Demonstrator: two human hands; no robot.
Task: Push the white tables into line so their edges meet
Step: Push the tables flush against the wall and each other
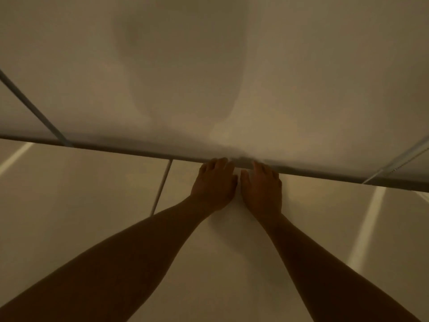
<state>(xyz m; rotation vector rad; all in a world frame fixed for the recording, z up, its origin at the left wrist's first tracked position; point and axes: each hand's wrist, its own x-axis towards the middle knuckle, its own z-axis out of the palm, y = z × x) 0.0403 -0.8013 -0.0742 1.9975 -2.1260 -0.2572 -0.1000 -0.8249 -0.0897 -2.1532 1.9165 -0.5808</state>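
The light is dim. A large white table (pixel 209 77) fills the upper half of the view, and its near edge (pixel 116 148) runs across from left to right. My left hand (pixel 213 182) and my right hand (pixel 261 185) sit side by side on that edge near its middle, fingers curled onto the rim. A second white table (pixel 11 112) lies at the far left behind a narrow dark seam (pixel 34 108). A third white tabletop (pixel 417 163) shows at the far right past another seam (pixel 394 163).
Below the table edge is a pale tiled floor (pixel 81 205) with light grout lines (pixel 161 187). My shadow falls on the middle tabletop.
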